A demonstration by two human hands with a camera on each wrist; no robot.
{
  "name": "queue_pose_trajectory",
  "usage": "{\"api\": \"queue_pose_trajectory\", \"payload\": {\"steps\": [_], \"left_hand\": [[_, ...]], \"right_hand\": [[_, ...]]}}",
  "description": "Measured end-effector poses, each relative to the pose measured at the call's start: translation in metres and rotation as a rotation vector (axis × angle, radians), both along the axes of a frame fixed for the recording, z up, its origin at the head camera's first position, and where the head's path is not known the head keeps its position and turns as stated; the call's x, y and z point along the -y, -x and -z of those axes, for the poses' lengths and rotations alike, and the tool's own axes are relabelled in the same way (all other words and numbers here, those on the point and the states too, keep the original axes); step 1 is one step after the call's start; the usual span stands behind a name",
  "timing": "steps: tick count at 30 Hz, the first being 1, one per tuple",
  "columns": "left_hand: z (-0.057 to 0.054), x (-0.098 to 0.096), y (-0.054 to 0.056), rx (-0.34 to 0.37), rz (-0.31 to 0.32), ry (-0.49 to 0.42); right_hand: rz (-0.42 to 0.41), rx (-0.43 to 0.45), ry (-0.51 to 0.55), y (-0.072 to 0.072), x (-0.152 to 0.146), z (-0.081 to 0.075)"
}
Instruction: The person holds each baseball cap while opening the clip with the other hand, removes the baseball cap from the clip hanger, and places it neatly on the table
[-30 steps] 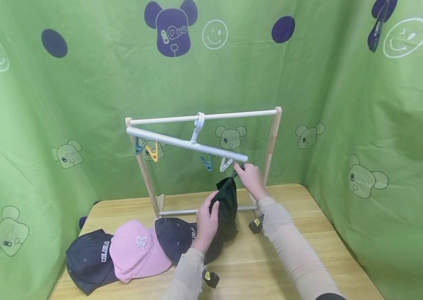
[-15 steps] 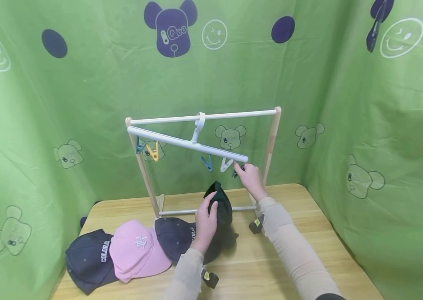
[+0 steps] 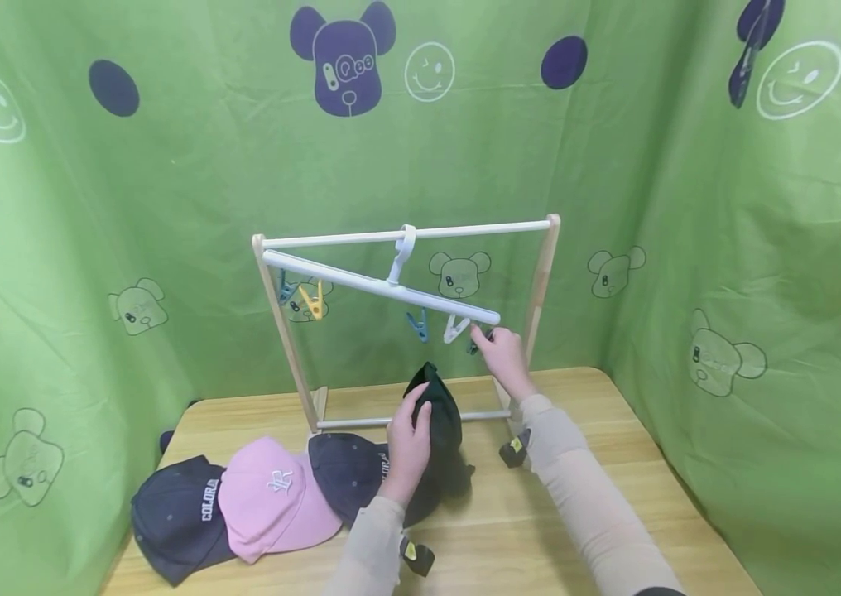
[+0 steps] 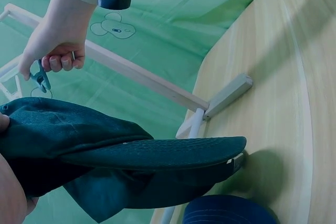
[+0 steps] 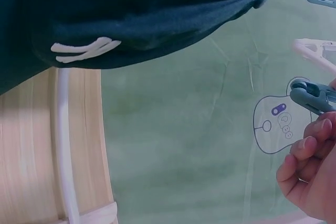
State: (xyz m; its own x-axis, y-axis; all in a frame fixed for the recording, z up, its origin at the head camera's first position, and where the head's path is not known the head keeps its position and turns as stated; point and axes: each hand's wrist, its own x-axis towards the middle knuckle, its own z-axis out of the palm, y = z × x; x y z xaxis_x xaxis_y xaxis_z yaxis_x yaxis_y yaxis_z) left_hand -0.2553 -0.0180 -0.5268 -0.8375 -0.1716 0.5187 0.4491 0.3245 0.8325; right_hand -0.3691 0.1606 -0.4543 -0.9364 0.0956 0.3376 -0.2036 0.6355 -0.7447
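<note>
A dark green baseball cap [image 3: 446, 418] is held in my left hand [image 3: 409, 447], below the right end of the white clip hanger [image 3: 368, 283]. In the left wrist view the cap [image 4: 126, 145] has its brim toward the table, and part of my left hand [image 4: 11, 195] shows at the edge. My right hand [image 3: 506, 358] pinches a teal clip [image 5: 314, 97] at the hanger's low right end. A gap separates this clip from the cap. The hanger tilts down to the right, with white [image 3: 455, 329], blue [image 3: 418, 325] and yellow clips [image 3: 313, 300] along it.
The hanger hooks over the top bar [image 3: 480, 229] of a wooden rack standing on the table [image 3: 562, 497]. At the left lie a dark cap [image 3: 178, 513], a pink cap [image 3: 271, 497] and another dark cap [image 3: 346, 472]. Green curtains surround the table.
The cap has dropped down and left, away from the clip in my right hand. The hanger and my right hand have shifted slightly right.
</note>
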Motion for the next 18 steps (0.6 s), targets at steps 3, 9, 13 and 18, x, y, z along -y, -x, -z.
{"api": "queue_pose_trajectory", "payload": {"steps": [3,9,13,18], "left_hand": [[0.0,0.0,0.0,-0.002,-0.002,-0.003],[0.002,0.0,0.001,0.003,-0.007,-0.006],[0.003,0.0,0.002,0.004,-0.014,-0.006],[0.003,-0.001,0.001,0.001,-0.019,-0.006]], "right_hand": [[0.002,0.0,0.01,0.0,-0.004,0.001],[-0.003,0.016,0.033,0.0,-0.011,0.003],[0.011,0.034,0.029,-0.001,-0.017,0.002],[0.024,0.045,0.017,-0.002,-0.024,0.001]]}}
